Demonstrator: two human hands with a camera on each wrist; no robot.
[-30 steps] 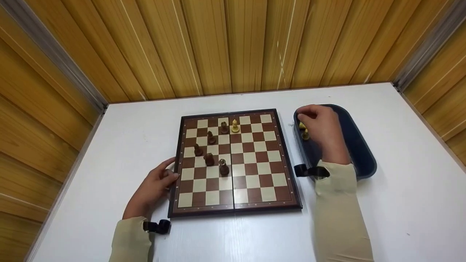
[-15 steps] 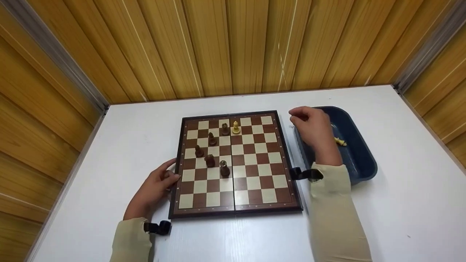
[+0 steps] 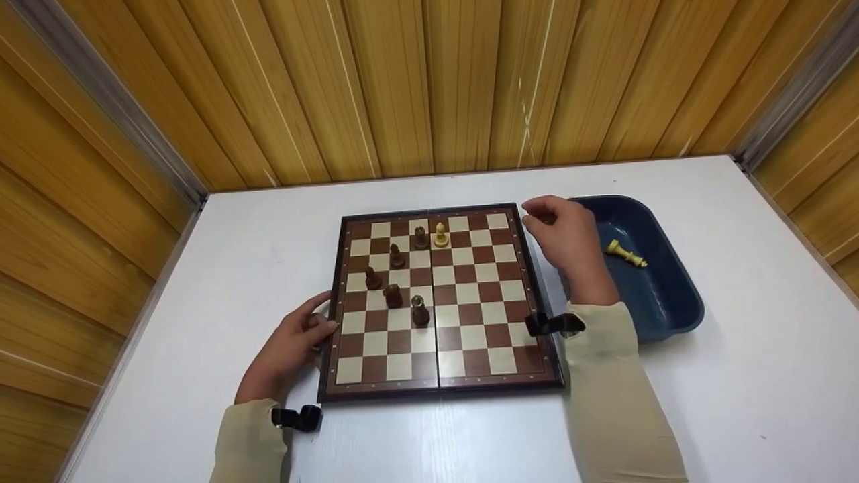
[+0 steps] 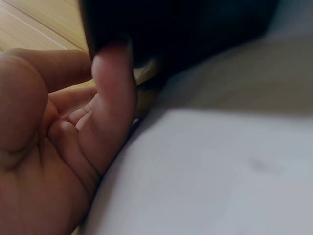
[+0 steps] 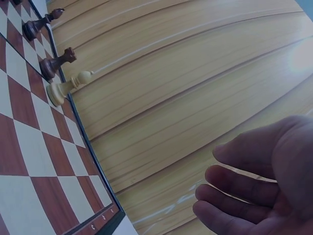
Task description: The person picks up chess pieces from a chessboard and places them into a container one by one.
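Observation:
A brown-and-cream chessboard (image 3: pixel 470 305) lies on the white table. My left hand (image 3: pixel 288 345) holds its left edge, and the left wrist view has the thumb (image 4: pixel 115 78) against the dark side of the board. Just outside the far right corner hovers my right hand (image 3: pixel 567 241), fingers loosely bent; in the right wrist view nothing shows between thumb and fingertips. A light bishop (image 3: pixel 440 235) stands beside a dark rook (image 3: pixel 421 237). Several other dark pieces, among them a knight (image 3: pixel 392 296) and a nearer rook (image 3: pixel 420 310), stand upright on the left half.
A dark blue tray (image 3: pixel 694 312) stands to the right of the board, partly covered by my right hand and forearm. Inside lies one light chess piece (image 3: pixel 627 254) on its side. A wood-look panel wall (image 3: pixel 463 87) rises behind the table.
My right hand has moved left from over the tray toward the board's far right corner. The light piece lying in the tray has come into sight. The left hand stays at the board's edge.

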